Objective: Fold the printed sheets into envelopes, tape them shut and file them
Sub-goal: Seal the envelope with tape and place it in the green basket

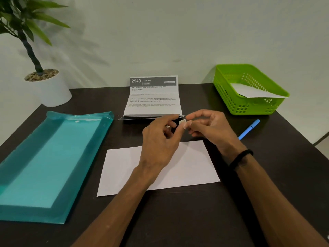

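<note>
A: From your head camera, what are your hands doing?
B: Your left hand (160,139) and right hand (210,125) both pinch a small tape piece (182,121) (whitish) above the white envelope (192,168) on the table (178,220)

a small office or home desk corner: a dark worktop (195,220) against a plain wall, with a teal document folder (48,164) left of the hands, a green filing basket (229,97) and blue pen (249,129) to their right, and a potted plant (42,75) beyond the folder.
</note>
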A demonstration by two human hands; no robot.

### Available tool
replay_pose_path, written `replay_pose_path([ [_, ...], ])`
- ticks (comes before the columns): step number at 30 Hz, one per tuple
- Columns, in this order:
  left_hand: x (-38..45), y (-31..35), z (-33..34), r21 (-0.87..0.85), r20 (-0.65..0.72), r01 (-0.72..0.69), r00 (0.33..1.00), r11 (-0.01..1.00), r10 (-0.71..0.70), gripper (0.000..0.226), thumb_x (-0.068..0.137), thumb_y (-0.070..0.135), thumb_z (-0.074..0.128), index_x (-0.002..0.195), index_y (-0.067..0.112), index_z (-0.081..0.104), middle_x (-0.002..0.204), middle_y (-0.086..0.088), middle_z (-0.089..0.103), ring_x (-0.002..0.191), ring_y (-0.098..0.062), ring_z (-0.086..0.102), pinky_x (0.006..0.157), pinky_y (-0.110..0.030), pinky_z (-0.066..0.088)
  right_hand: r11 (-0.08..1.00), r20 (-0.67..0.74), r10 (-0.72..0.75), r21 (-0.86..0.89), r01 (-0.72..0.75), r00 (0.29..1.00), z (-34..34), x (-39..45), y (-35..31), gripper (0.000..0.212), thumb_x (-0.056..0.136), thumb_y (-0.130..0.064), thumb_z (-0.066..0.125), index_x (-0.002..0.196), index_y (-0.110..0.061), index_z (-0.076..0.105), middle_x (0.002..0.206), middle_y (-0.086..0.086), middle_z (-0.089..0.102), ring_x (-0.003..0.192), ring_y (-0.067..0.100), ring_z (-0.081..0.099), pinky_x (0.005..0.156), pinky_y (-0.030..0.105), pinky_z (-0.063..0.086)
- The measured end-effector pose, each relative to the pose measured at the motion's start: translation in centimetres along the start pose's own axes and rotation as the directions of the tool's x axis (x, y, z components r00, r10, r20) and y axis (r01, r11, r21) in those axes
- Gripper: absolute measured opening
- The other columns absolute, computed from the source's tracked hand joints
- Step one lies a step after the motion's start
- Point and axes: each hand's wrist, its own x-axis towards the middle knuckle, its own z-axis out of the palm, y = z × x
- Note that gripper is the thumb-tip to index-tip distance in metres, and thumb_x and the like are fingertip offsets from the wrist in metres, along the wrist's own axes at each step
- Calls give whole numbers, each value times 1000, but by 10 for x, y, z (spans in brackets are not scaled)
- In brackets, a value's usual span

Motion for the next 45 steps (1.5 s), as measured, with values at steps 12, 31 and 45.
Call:
replay_pose_path([
  [12, 3, -1, -4, -411, 239, 443, 896, 797, -374, 25, 92, 17, 78, 116, 19, 74, 84, -3, 78, 67, -12, 72, 63, -19, 55, 1000, 15, -3, 22, 2, 1000, -2, -2, -2, 20, 87, -18, 85, 105, -12, 78, 88, 10, 80, 76, 21, 73, 82, 42, 63],
  [31, -7, 2, 2, -172, 197, 345, 930, 923, -311, 24, 95, 25, 75, 118, 18, 73, 91, 4, 78, 69, -8, 75, 61, -20, 60, 988, 34, 118, 98, -121, 992, -15, 0, 2, 20, 86, -13, 84, 103, -6, 75, 94, 17, 79, 75, 19, 69, 79, 36, 65],
  [45, -15, -2, 8, 284, 372, -82, 928, 955, -31, 27, 95, 47, 70, 119, 34, 72, 78, 12, 66, 76, -8, 62, 83, -30, 58, 952, 253, 129, -303, -48, 959, -56, -3, 10, 13, 84, -13, 85, 96, -10, 80, 93, 12, 79, 81, 15, 70, 66, 22, 59],
])
